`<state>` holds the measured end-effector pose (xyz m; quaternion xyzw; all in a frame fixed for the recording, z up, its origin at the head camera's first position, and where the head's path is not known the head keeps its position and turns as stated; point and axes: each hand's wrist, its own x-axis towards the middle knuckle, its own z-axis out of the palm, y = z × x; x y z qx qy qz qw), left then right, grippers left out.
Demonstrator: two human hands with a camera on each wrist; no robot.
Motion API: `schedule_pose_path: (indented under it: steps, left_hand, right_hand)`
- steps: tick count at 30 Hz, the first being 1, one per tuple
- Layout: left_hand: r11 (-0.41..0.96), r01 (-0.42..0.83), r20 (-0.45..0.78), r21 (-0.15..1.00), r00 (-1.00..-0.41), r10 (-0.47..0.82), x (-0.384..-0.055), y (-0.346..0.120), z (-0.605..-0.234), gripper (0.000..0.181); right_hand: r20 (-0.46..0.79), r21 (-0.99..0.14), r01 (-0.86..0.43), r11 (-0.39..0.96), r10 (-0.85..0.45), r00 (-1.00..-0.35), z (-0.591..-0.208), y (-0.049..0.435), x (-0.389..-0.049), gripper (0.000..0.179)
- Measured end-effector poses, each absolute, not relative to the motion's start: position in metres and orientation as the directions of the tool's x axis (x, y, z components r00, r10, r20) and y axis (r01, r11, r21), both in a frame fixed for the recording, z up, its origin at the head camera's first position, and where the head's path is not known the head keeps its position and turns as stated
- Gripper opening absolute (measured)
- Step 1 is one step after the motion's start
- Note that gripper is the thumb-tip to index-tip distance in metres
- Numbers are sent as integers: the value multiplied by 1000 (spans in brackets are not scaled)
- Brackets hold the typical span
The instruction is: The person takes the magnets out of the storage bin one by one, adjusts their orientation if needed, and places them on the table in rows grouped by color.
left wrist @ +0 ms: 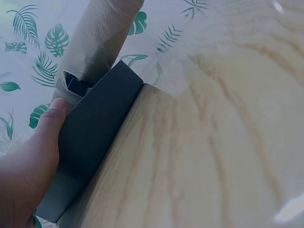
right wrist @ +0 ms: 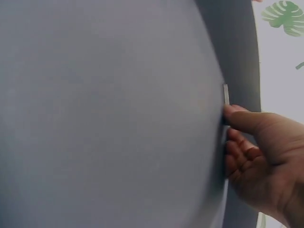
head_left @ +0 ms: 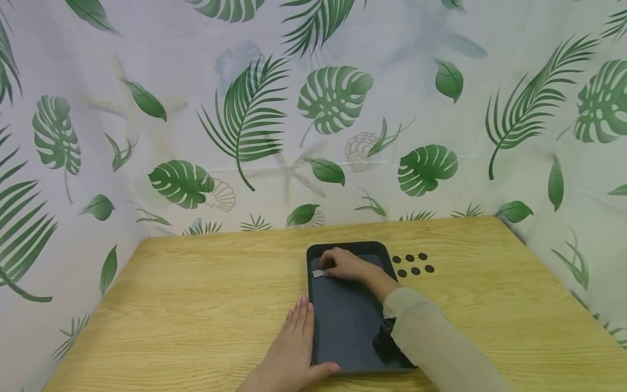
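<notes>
A dark grey rectangular tray (head_left: 350, 321) lies on the wooden table. My left hand (head_left: 292, 343) rests along its left wall with straight fingers, the thumb at the near-left corner; the left wrist view shows that thumb (left wrist: 50, 123) against the tray's outer wall (left wrist: 95, 142). Inside the tray's far-left part, my right hand (head_left: 345, 265) pinches a small pale flat rectangular piece (head_left: 318, 273) at the tray floor. In the right wrist view the piece (right wrist: 226, 94) appears edge-on at the thumb and fingertips. The other fingers of that hand (right wrist: 266, 156) are curled.
Several small black discs (head_left: 415, 270) lie in two rows on the table (head_left: 220, 294), just right of the tray's far end. A leaf-patterned cloth (head_left: 274, 190) hangs behind the table and at its sides. My right forearm (head_left: 436, 337) crosses above the tray's right wall.
</notes>
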<state>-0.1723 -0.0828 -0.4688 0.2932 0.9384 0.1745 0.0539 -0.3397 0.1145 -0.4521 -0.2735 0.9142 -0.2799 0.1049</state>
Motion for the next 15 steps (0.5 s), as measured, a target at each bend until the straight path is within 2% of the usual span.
schedule_pose_path:
  steps: [8, 12, 15]
  left_hand:
    - [771, 524, -4, 362, -826, 563, -171, -82, -468, 104]
    - [776, 524, -6, 351, -828, 561, -171, -82, -468, 104]
    - [781, 525, -5, 338, -829, 559, -171, -82, -468, 104]
  right_hand:
    - [-245, -529, -365, 766, -549, -799, -440, 107, -341, 14]
    - [-259, -501, -382, 777, -556, -790, -438, 108, -340, 11]
    - [-225, -510, -402, 761, -569, -791, -439, 113, -339, 12]
